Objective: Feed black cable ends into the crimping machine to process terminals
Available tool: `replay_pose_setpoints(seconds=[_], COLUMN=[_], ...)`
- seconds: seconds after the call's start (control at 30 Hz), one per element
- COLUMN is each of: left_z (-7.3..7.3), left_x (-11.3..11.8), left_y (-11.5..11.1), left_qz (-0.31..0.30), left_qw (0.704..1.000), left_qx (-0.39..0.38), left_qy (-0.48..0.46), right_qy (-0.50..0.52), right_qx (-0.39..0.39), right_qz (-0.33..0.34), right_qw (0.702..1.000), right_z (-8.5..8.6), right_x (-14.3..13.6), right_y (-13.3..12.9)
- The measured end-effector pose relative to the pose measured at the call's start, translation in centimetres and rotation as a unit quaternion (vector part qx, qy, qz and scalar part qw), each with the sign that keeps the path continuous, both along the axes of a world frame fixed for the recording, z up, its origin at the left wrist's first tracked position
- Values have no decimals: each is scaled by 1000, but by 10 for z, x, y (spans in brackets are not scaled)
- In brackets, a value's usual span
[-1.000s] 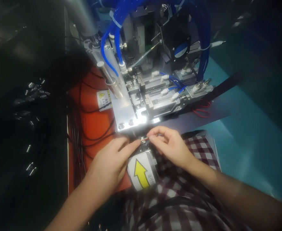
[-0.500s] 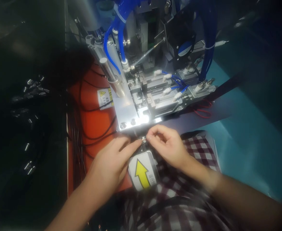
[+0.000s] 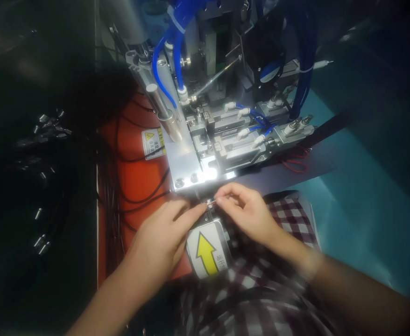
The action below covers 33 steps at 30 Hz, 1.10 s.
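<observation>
Left hand: thumb at small metal part; cannot tell its grip.
Right hand: pinched on thin reddish strand.
Arrow label: near side.

Metal plate blocks passage beyond left hand.

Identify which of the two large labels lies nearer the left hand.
The yellow-arrow label, right beside the left hand; the warning-triangle label lies farther away, higher in view.
</observation>
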State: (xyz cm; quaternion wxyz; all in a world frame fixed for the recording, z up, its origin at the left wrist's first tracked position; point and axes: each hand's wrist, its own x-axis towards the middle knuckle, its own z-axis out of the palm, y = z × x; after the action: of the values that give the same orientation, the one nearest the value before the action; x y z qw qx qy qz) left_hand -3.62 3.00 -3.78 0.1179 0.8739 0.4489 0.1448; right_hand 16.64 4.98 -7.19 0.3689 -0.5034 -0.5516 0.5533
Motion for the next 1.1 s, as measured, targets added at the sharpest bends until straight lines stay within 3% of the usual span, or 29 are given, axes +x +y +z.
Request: replay_pose_setpoints(seconds=[0.2,0.5,0.6,0.77,0.9,1.1], left_z=[0,1,0,1,-1,-4], left_x=[0,1,0,0,0,-1], left_y=[-1,1,0,1,-1,-2], left_qz=[1,1,1,0,1,11], left_qw=[1000,1000,1000,1000,1000,1000], left_qx=[-1,3,-1,-1,-3,-1], left_qy=[-8,-12,-13,-11,-6,-17], right_qy=[-113,-163,-162,-101,-66,-90], right_qx=[189,315,293,141,56,86], right_qz=[1,40,41,-17,-17,27], right_qw=[976,934,941,985,996,992], right_z=[0,2,0,-1,1,5], right_x=[2,5,7,7,5,4], right_y=[-2,-1,-2,0,3,6])
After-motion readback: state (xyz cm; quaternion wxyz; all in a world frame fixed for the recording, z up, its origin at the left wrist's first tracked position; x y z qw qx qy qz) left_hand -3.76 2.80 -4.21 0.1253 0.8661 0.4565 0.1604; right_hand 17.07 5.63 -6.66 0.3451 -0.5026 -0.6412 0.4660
